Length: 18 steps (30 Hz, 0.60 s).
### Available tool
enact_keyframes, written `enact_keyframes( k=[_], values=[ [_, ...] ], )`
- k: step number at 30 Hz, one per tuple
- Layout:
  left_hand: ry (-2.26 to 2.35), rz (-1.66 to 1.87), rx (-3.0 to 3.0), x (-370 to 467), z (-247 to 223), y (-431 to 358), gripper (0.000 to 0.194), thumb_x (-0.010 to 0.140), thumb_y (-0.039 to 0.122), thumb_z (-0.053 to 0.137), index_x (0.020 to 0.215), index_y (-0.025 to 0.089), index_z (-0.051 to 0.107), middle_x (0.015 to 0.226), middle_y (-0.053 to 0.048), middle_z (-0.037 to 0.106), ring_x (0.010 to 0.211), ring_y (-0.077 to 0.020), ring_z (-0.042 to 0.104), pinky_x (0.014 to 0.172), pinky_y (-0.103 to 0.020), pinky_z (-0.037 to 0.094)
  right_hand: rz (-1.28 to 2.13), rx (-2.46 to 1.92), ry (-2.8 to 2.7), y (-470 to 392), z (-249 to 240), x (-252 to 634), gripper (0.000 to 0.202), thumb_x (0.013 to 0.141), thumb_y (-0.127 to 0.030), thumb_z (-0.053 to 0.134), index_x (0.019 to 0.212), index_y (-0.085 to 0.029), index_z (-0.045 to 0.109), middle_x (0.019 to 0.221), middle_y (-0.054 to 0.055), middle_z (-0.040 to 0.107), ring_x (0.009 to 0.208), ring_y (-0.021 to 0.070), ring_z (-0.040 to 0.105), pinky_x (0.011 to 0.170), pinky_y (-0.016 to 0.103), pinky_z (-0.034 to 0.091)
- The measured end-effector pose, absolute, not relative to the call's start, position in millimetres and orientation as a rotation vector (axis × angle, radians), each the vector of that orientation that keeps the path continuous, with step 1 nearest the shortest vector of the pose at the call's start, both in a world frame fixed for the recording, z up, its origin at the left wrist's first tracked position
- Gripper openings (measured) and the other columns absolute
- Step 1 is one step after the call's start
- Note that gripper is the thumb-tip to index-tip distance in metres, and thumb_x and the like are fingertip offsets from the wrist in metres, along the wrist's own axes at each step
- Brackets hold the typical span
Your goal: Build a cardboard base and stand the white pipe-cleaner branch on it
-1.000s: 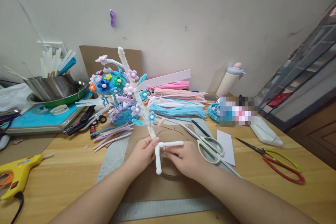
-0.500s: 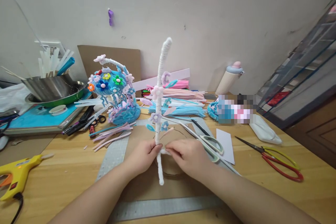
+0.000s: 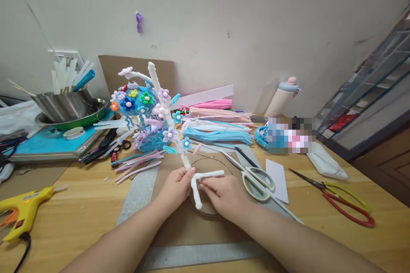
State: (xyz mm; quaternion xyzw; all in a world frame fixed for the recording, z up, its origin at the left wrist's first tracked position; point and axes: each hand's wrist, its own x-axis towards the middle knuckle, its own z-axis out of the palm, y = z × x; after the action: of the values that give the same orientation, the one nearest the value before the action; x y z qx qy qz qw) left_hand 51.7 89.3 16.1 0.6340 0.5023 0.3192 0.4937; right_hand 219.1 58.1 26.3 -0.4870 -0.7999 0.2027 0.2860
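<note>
A white wrapped stem point(image 3: 169, 124) with small pink, lilac and blue flowers and leaves leans left in front of me. My left hand point(image 3: 180, 187) is closed around its lower part, just above where it forks into two bare white prongs. One prong point(image 3: 209, 175) points right, the other point(image 3: 196, 196) down. My right hand point(image 3: 222, 192) is beside the fork with thumb and fingers pinched together below the right-hand prong. What lies between those fingertips, if anything, is hidden. Beneath is brown cardboard point(image 3: 179, 230) with a circle drawn on it, on a grey cutting mat point(image 3: 205, 257).
Behind the stem stands a blue flower-covered ornament point(image 3: 136, 106). Bundles of pipe cleaners point(image 3: 221, 134) lie at the back. Pale-handled scissors point(image 3: 259, 183) and red-and-yellow scissors point(image 3: 346, 202) are at right. A yellow glue gun point(image 3: 27, 211) and a metal bowl point(image 3: 64, 106) are at left.
The stem has gone from upright to leaning left, its top now before the ornament. The right-hand prong has come into fuller view, and my right fingers have shifted from it to just below it.
</note>
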Motion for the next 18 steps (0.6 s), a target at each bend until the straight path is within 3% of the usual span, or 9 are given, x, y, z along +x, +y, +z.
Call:
enact_keyframes(
  k=[6, 9, 13, 16, 18],
  values=[
    [1.299, 0.777, 1.698, 45.3, 22.7, 90.0, 0.034, 0.086, 0.044, 0.043, 0.066, 0.018, 0.054, 0.059, 0.001, 0.053, 0.059, -0.016, 0.048, 0.056, -0.025, 0.033, -0.137, -1.112, -2.36, 45.0, 33.9, 216.6, 0.022, 0.088, -0.015, 0.043, 0.073, -0.017, 0.059, 0.065, 0.003, 0.061, 0.059, 0.0155, 0.052, 0.056, 0.03, 0.026],
    [1.28, 0.72, 1.777, 43.3, 27.6, 88.6, 0.035, 0.086, 0.042, 0.044, 0.063, 0.019, 0.055, 0.056, 0.002, 0.052, 0.058, -0.0165, 0.047, 0.056, -0.026, 0.031, -0.172, -1.096, -2.352, 47.0, 38.7, 223.8, 0.02, 0.088, -0.017, 0.045, 0.076, -0.018, 0.061, 0.064, 0.002, 0.062, 0.061, 0.0161, 0.053, 0.057, 0.03, 0.027],
    [1.168, 0.644, 1.815, 44.1, 32.5, 85.9, 0.033, 0.084, 0.042, 0.046, 0.065, 0.019, 0.06, 0.061, 0.002, 0.057, 0.062, -0.0176, 0.05, 0.06, -0.026, 0.035, 0.284, -1.227, -2.214, 57.6, 41.6, 232.7, 0.017, 0.087, -0.025, 0.053, 0.08, -0.022, 0.068, 0.075, 0.001, 0.069, 0.07, 0.0154, 0.06, 0.062, 0.027, 0.035],
    [1.083, 0.611, 1.792, 45.1, 35.3, 84.7, 0.031, 0.083, 0.043, 0.048, 0.07, 0.019, 0.063, 0.068, 0.0, 0.063, 0.071, -0.0199, 0.054, 0.065, -0.026, 0.04, 0.763, -1.368, -2.021, 72.3, 34.2, 235.5, 0.015, 0.081, -0.031, 0.061, 0.076, -0.022, 0.071, 0.07, 0.0, 0.069, 0.064, 0.0151, 0.06, 0.057, 0.025, 0.039],
    [1.049, 0.604, 1.762, 45.3, 35.4, 84.8, 0.032, 0.084, 0.044, 0.047, 0.072, 0.019, 0.063, 0.07, -0.001, 0.063, 0.072, -0.0198, 0.054, 0.065, -0.026, 0.041, 0.9, -1.369, -1.985, 82.4, 25.7, 235.7, 0.017, 0.08, -0.032, 0.061, 0.076, -0.019, 0.072, 0.065, 0.0, 0.068, 0.059, 0.0148, 0.059, 0.052, 0.024, 0.04]
  ],
)
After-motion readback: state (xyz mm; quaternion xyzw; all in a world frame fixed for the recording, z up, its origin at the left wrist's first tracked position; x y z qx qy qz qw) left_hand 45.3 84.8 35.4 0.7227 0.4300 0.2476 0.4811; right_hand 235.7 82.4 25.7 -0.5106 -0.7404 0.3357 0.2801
